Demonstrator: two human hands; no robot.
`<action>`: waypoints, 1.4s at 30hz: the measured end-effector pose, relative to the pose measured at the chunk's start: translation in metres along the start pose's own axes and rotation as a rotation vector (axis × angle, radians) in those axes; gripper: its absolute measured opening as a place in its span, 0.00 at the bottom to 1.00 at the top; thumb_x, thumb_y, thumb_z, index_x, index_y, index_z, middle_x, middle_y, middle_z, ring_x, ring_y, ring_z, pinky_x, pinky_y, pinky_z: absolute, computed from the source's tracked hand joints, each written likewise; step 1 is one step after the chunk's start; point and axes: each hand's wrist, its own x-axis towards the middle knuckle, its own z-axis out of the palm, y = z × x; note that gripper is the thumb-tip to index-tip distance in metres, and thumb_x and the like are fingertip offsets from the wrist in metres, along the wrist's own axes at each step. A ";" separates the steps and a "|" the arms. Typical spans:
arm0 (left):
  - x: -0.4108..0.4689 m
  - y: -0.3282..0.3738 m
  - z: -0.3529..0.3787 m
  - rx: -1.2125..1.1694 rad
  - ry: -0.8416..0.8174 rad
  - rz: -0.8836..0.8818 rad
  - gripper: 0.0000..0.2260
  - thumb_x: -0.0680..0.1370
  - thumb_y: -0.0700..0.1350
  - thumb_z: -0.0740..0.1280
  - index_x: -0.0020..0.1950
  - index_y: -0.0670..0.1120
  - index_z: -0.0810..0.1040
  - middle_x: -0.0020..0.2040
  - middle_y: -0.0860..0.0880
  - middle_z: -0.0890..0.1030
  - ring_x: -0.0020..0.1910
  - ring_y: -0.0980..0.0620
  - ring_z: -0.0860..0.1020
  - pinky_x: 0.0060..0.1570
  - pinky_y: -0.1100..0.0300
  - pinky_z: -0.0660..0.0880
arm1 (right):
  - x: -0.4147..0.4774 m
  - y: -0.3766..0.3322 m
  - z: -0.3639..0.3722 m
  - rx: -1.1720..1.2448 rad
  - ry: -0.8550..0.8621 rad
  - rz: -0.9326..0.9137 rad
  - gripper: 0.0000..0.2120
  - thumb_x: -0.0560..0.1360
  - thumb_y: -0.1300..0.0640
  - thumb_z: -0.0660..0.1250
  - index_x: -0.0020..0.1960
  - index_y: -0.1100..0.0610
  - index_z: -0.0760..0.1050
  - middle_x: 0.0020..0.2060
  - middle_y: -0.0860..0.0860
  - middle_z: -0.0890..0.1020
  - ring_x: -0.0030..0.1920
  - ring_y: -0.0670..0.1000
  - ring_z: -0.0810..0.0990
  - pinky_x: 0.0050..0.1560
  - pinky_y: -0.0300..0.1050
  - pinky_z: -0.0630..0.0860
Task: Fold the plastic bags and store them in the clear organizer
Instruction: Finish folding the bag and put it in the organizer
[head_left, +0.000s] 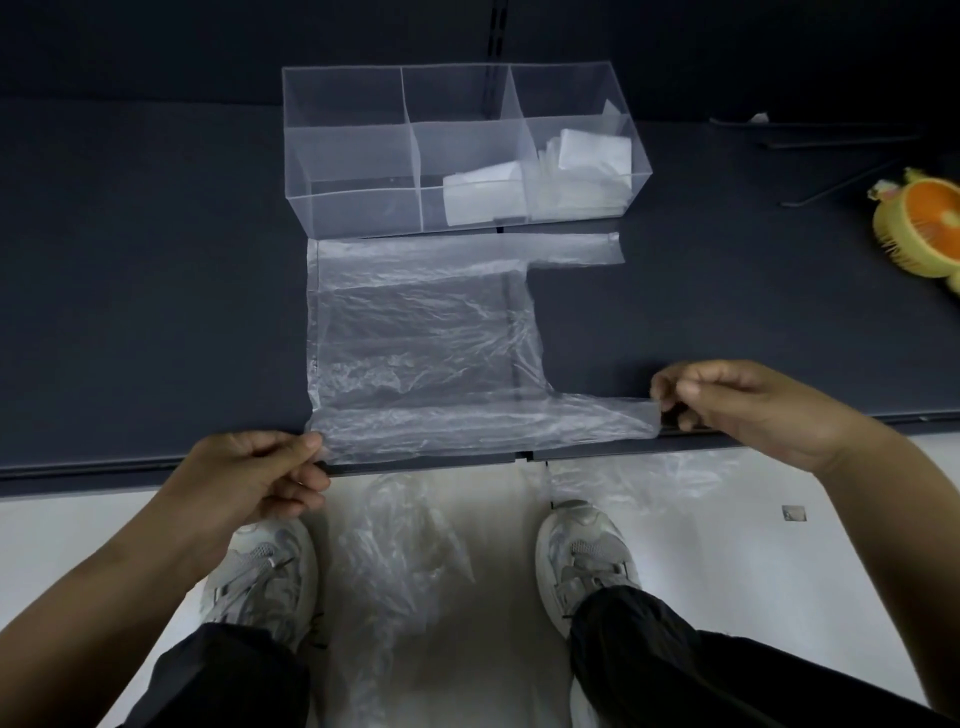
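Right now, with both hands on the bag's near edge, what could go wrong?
1. The left hand and right hand pinch only the ends of the thin bag; the fold may well go crooked or trap wrinkles.
2. The far handle lies almost against the organizer, so a push forward could nudge it.
3. Loose bags lie by the shoes: a slip hazard.

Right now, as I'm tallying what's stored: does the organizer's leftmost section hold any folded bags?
No, the clear organizer's left section shows only bare walls; the folded bags lie in its middle and right sections.
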 end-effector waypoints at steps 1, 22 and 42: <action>0.000 0.000 0.000 0.004 0.001 0.000 0.10 0.74 0.46 0.69 0.44 0.40 0.82 0.34 0.41 0.83 0.28 0.50 0.82 0.24 0.66 0.75 | 0.001 0.000 -0.001 0.010 -0.008 -0.015 0.11 0.71 0.50 0.65 0.47 0.56 0.80 0.47 0.53 0.79 0.44 0.46 0.78 0.45 0.35 0.76; -0.002 0.005 0.001 0.080 0.002 -0.002 0.10 0.76 0.44 0.68 0.44 0.37 0.81 0.33 0.41 0.83 0.26 0.51 0.80 0.22 0.66 0.73 | 0.011 -0.014 0.005 -0.063 0.004 0.072 0.08 0.68 0.55 0.70 0.42 0.59 0.76 0.31 0.55 0.81 0.30 0.47 0.77 0.33 0.35 0.74; 0.012 0.040 0.051 0.852 0.374 0.990 0.14 0.81 0.41 0.59 0.64 0.39 0.75 0.61 0.41 0.77 0.60 0.45 0.75 0.62 0.57 0.67 | 0.054 -0.059 0.154 -0.851 0.485 -0.544 0.20 0.77 0.61 0.63 0.69 0.64 0.70 0.70 0.62 0.69 0.71 0.60 0.65 0.74 0.46 0.54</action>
